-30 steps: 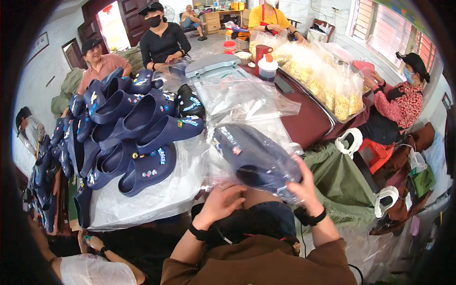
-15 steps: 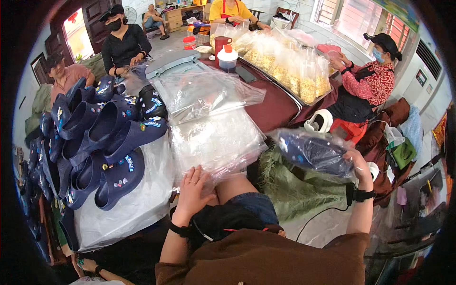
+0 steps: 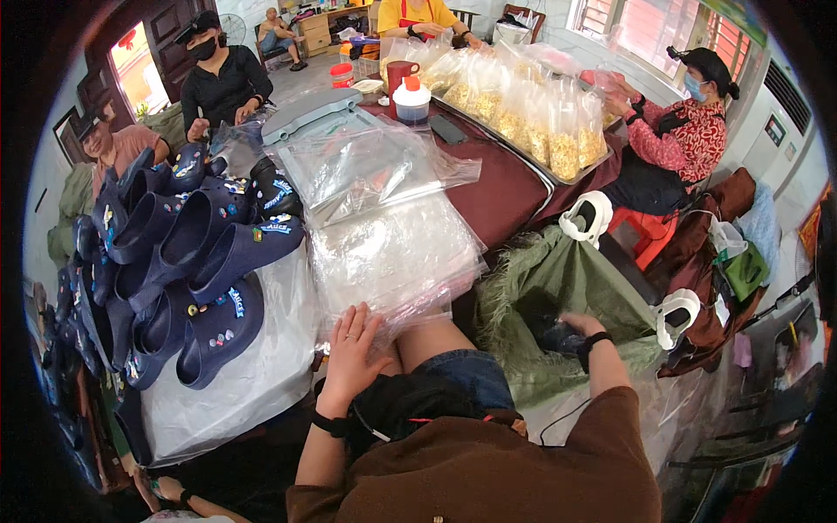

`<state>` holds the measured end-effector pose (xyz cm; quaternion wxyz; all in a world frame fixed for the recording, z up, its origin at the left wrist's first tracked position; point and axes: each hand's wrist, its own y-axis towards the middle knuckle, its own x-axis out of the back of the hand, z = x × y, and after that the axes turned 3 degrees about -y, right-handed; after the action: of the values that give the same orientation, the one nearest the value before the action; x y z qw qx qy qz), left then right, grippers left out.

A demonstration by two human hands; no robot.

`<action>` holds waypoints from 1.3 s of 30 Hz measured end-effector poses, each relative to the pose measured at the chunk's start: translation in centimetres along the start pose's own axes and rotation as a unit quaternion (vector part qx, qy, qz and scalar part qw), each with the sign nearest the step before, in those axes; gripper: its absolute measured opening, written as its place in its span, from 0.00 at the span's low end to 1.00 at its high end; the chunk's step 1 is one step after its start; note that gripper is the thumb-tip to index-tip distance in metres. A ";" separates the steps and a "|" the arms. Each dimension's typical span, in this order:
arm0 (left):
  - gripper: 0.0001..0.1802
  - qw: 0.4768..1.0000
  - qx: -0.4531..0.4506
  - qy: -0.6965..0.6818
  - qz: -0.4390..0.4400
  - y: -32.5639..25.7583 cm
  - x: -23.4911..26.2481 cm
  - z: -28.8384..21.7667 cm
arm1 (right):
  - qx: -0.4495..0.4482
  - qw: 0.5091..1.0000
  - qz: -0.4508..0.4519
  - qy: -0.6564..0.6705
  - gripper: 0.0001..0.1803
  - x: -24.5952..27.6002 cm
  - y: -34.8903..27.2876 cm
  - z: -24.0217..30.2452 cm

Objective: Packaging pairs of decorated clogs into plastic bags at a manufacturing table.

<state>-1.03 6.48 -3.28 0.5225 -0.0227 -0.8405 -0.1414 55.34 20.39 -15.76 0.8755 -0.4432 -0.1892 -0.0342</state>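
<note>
My left hand (image 3: 356, 350) lies flat, fingers spread, on the near edge of a stack of clear plastic bags (image 3: 392, 248). My right hand (image 3: 582, 326) reaches into the mouth of a green woven sack (image 3: 523, 288) to the right of my legs. A dark bagged clog (image 3: 554, 335) shows beside its fingers, inside the sack. The fingers are blurred and partly hidden, so their grip is unclear. Left of the bags stands a heap of navy blue clogs (image 3: 187, 231) with small coloured charms, on a white plastic sheet (image 3: 248, 383).
Past the bags stand a grey plastic lid (image 3: 318, 113), a squeeze bottle (image 3: 411, 103) and a tray (image 3: 558, 179) of filled clear bags. White shoes (image 3: 586, 218) sit at the sack's rim. Co-workers sit around the table; another person's hand (image 3: 167, 488) shows at lower left.
My right hand has moved down and left with the bagged clog, from above the sack to inside its mouth. My left hand has stayed on the bags.
</note>
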 end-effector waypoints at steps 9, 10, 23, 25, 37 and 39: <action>0.50 1.000 0.009 0.006 0.008 -0.2 0.3 0.0 | -0.109 0.873 -0.024 -0.474 0.43 -2.7 3.3 -4.8; 0.50 1.000 0.010 0.010 -0.001 -0.2 0.2 0.0 | -0.112 0.859 -0.020 -0.499 0.43 -3.0 2.9 -4.4; 0.48 1.000 -0.006 0.010 0.012 -0.1 -0.2 0.4 | 0.347 0.919 -0.180 -0.048 0.16 -7.8 2.7 1.3; 0.48 1.000 0.002 0.000 0.014 -0.3 -0.1 0.6 | 0.421 0.893 -0.159 -0.029 0.13 -10.4 -2.2 6.0; 0.48 0.974 0.052 -0.140 -0.173 12.2 8.5 8.3 | 0.708 0.703 -0.063 0.024 0.02 -21.8 -18.6 18.6; 0.60 0.956 0.165 -0.158 -0.184 17.4 9.6 9.6 | 0.709 0.701 -0.068 0.034 0.03 -23.0 -19.3 18.2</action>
<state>-10.52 24.63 4.92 0.3450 0.1964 -0.9135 -0.0890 24.20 20.58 0.44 0.9322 0.3240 -0.1572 0.0360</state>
